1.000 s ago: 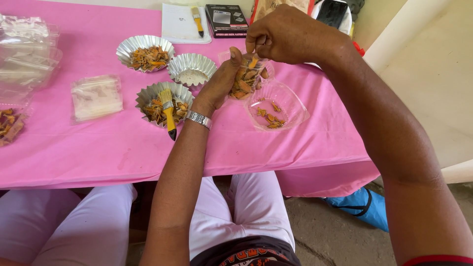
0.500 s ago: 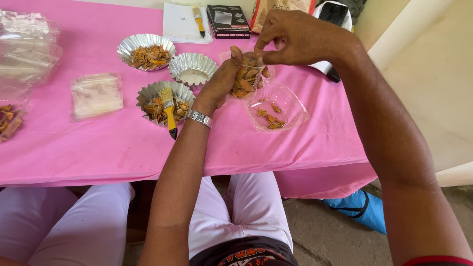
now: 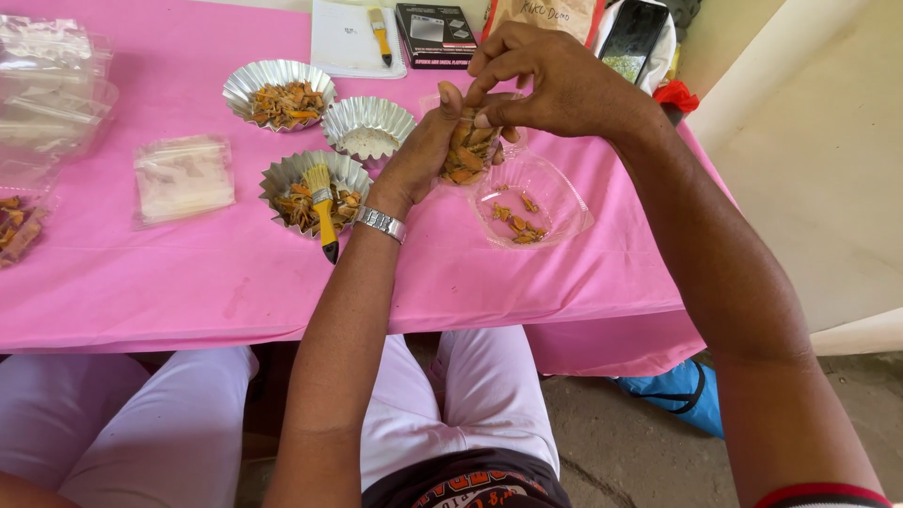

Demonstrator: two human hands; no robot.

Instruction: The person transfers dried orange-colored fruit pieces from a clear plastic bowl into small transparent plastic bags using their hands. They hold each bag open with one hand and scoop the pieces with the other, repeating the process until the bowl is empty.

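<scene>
A small clear bag [image 3: 467,149] packed with orange-brown dried pieces sits upright in the person's left hand [image 3: 428,150], whose fingers are curled around it from the side, thumb raised at the bag's top edge. The right hand [image 3: 550,85] comes in from two o'clock and pinches at the bag's mouth with fingertips drawn together; whether a piece is between them I cannot tell. A silver watch band [image 3: 381,223] circles the left wrist.

Just at four o'clock of the bag, a clear plastic dish [image 3: 555,188] rests on the pink surface [image 3: 188,282] with a few orange pieces scattered in it. At nine o'clock of the bag stands a fluted foil cup [image 3: 369,120] holding pale grains. At eight o'clock, a second foil cup [image 3: 287,179] holds dried shreds, and a yellow-handled brush [image 3: 323,207] lies across it, its dark tip past the rim. A third foil cup [image 3: 273,80] with more shreds sits at ten o'clock, farther out.

Well to the left lies a flat clear packet [image 3: 182,177], with stacked clear containers [image 3: 52,85] beyond it. At the far edge, near twelve o'clock, are a white sheet [image 3: 350,42] carrying another yellow brush [image 3: 380,33] and a small black box [image 3: 435,33].
</scene>
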